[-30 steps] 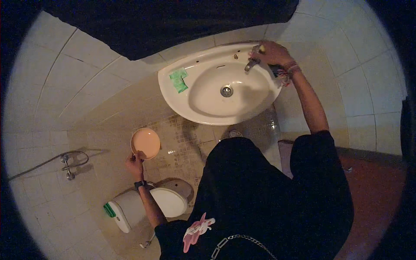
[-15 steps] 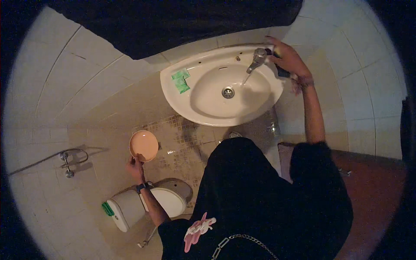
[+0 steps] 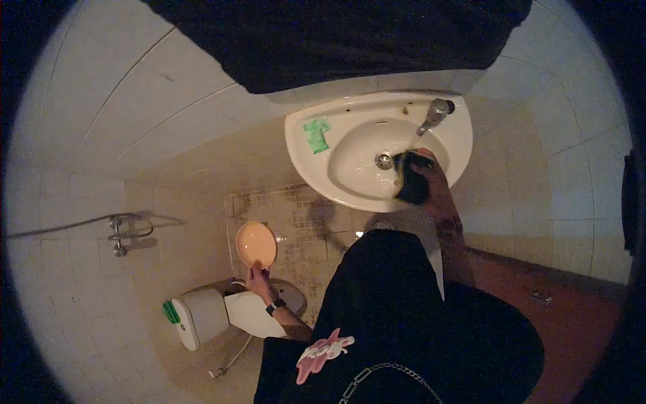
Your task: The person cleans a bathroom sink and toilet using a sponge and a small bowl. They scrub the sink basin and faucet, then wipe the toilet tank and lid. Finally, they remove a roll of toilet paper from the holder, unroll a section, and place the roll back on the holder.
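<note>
My right hand [image 3: 431,185] is inside the white washbasin [image 3: 323,172], closed on a dark sponge [image 3: 412,180] held under the water running from the metal tap [image 3: 434,113]. My left hand [image 3: 258,276], with a watch on the wrist, hangs out to the left over the floor and grips an orange plate [image 3: 256,245] by its lower edge. The plate is tilted with its face toward the camera.
A green soap bar or cloth [image 3: 316,135] lies on the basin's left rim. A white toilet [image 3: 229,313] with a green object [image 3: 171,312] on its cistern stands below the plate. A wall tap with a hose [image 3: 121,229] is at the left. A dark mirror [image 3: 350,40] is above the basin.
My right hand has left the tap handle and dropped into the basin with the dark sponge under the running water. The left hand has kept holding the plate.
</note>
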The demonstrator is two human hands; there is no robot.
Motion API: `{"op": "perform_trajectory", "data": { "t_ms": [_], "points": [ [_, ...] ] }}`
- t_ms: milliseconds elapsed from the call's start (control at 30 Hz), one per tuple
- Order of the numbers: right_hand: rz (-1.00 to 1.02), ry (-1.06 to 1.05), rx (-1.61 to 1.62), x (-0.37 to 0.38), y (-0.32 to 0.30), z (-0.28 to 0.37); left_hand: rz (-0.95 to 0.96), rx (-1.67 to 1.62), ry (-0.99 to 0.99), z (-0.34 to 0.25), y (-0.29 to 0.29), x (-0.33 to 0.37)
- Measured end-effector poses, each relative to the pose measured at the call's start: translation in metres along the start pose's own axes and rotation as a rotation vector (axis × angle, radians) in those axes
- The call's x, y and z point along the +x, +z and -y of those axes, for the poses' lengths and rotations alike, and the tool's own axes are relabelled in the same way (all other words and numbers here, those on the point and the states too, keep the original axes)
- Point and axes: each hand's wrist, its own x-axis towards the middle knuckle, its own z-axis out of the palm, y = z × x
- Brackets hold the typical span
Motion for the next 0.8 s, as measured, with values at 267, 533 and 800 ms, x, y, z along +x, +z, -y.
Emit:
{"op": "perform_trajectory", "data": {
  "t_ms": [267,533,800],
  "points": [
    [0.258,-0.264,-1.054,0.094,0.058,-0.036,-0.049,-0.017,0.025,-0.019,0.007,-0.018],
    [0.348,-0.404,-1.634,0.099,0.012,-0.148,-0.177,-0.005,-0.091,0.011,-0.025,-0.068],
    [0.609,-0.646,-1.673,0.133,0.013,-0.163,-0.25,-0.072,-0.098,0.039,-0.061,-0.075]
  ]
}}
